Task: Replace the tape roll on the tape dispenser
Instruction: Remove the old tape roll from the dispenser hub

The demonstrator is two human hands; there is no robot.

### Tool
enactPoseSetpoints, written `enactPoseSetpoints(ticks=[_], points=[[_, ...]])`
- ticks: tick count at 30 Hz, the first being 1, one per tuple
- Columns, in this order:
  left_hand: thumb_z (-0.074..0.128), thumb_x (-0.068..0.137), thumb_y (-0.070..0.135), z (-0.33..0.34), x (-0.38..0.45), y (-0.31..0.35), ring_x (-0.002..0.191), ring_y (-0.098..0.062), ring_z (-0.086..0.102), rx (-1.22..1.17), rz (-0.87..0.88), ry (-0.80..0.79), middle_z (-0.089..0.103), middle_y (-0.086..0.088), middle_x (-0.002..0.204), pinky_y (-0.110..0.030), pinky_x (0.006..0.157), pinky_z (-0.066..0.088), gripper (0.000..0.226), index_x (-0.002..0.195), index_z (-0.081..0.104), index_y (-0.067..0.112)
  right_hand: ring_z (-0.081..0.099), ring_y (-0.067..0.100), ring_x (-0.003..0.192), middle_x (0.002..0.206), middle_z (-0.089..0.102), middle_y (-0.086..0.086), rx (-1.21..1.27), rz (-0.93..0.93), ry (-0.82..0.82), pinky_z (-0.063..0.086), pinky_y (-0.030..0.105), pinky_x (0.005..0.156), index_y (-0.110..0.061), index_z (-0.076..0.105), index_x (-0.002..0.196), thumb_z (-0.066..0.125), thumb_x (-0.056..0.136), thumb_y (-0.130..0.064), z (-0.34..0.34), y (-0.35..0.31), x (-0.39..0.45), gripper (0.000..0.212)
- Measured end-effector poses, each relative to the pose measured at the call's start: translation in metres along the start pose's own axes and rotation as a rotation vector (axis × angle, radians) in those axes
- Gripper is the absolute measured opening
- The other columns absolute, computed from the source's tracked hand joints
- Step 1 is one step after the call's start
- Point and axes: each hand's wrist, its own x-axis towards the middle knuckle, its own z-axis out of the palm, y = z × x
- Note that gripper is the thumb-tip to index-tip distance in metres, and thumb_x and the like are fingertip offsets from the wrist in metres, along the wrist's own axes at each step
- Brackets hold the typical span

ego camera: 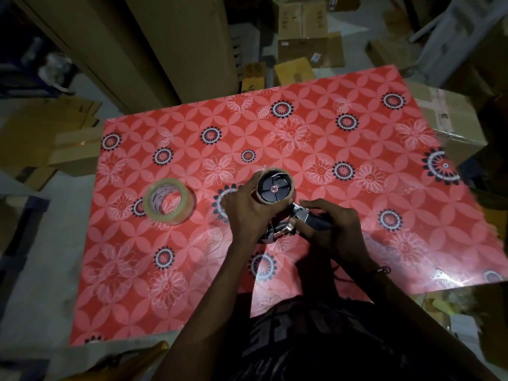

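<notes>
Evidently to free the spent core, left-hand fingers curled round it on the dispenser, right-hand fingers gripped the handle steady; fresh tape roll lay left of them on the counter.

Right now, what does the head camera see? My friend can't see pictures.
A left hand grips an empty cardboard core on a tape dispenser whose handle the right hand holds. A clear tape roll lies on the red flowered table.

- Left of the left hand's fingers, the clear tape roll lies flat on the red table.
- Beyond both hands' fingertips, bare tabletop; cardboard boxes past the far edge.
</notes>
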Motion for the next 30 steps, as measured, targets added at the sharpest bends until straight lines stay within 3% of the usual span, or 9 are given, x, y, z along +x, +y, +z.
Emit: enactPoseSetpoints(ticks=[1,4,9,16,20,24,27,30], points=[[0.100,0.061,0.049,0.000,0.000,0.000,0.091,0.006,0.067,-0.016,-0.006,-0.003,0.082,0.006,0.107,-0.011,0.084,0.055,0.076,0.129,0.077,0.025,0.080,0.010,0.084,0.108,0.083,-0.002,-0.002,-0.007,0.004,0.066,0.031,0.069,-0.011,0.080,0.122,0.094,0.084,-0.040,0.000,0.001,0.000,0.050],[0.097,0.060,0.058,0.002,0.001,-0.005,0.094,-0.003,0.075,-0.028,-0.015,-0.001,0.082,0.010,0.105,-0.036,0.085,0.064,0.076,0.127,0.077,0.029,0.080,0.009,0.086,0.108,0.083,-0.004,0.002,0.001,0.018,0.066,0.032,0.070,-0.012,0.080,0.121,0.094,0.085,-0.042,0.002,0.002,0.000,0.048],[0.077,0.052,0.089,0.007,0.003,-0.008,0.098,-0.018,0.076,0.094,-0.012,-0.004,0.083,0.003,0.104,-0.051,0.096,0.057,0.101,0.135,0.072,0.032,0.080,0.009,0.084,0.107,0.084,-0.003,-0.029,-0.004,0.060,0.066,0.031,0.074,-0.010,0.082,0.117,0.096,0.083,-0.040,0.004,0.000,0.000,0.048],[0.090,0.056,0.071,0.005,0.010,-0.012,0.096,-0.004,0.076,0.055,-0.024,-0.077,0.081,0.014,0.105,-0.036,0.085,0.063,0.081,0.127,0.075,0.034,0.081,0.012,0.085,0.106,0.084,-0.001,-0.033,0.021,0.050,0.066,0.035,0.071,-0.013,0.083,0.118,0.093,0.083,-0.046,0.005,-0.001,0.001,0.050],[0.093,0.059,0.062,-0.001,0.017,-0.018,0.118,-0.006,0.070,0.008,0.016,-0.193,0.075,0.011,0.131,-0.036,0.100,0.060,0.095,0.144,0.064,0.032,0.082,0.012,0.085,0.106,0.084,-0.003,0.017,0.063,0.034,0.065,0.037,0.066,-0.015,0.082,0.118,0.096,0.081,-0.043,0.003,0.000,0.000,0.049],[0.099,0.063,0.047,-0.006,0.025,-0.029,0.128,0.000,0.063,-0.059,0.054,-0.311,0.067,0.019,0.139,-0.037,0.108,0.056,0.094,0.148,0.060,0.031,0.080,0.008,0.082,0.105,0.084,-0.007,0.062,0.126,0.028,0.064,0.037,0.065,-0.021,0.084,0.115,0.095,0.080,-0.045,0.004,0.001,0.001,0.044],[0.102,0.062,0.037,-0.004,0.026,-0.026,0.123,0.008,0.063,-0.118,0.045,-0.294,0.067,0.025,0.131,-0.029,0.105,0.056,0.090,0.143,0.064,0.030,0.080,0.006,0.085,0.106,0.084,-0.011,0.110,0.175,0.009,0.065,0.038,0.068,-0.025,0.084,0.117,0.095,0.079,-0.047,0.005,0.002,0.001,0.045],[0.105,0.057,0.025,0.002,0.025,-0.027,0.116,0.002,0.069,-0.194,0.008,-0.201,0.075,0.015,0.126,-0.027,0.097,0.060,0.084,0.133,0.072,0.025,0.080,0.006,0.084,0.104,0.083,-0.013,0.156,0.216,-0.002,0.066,0.039,0.068,-0.028,0.084,0.116,0.095,0.079,-0.046,0.005,0.001,0.002,0.043]])
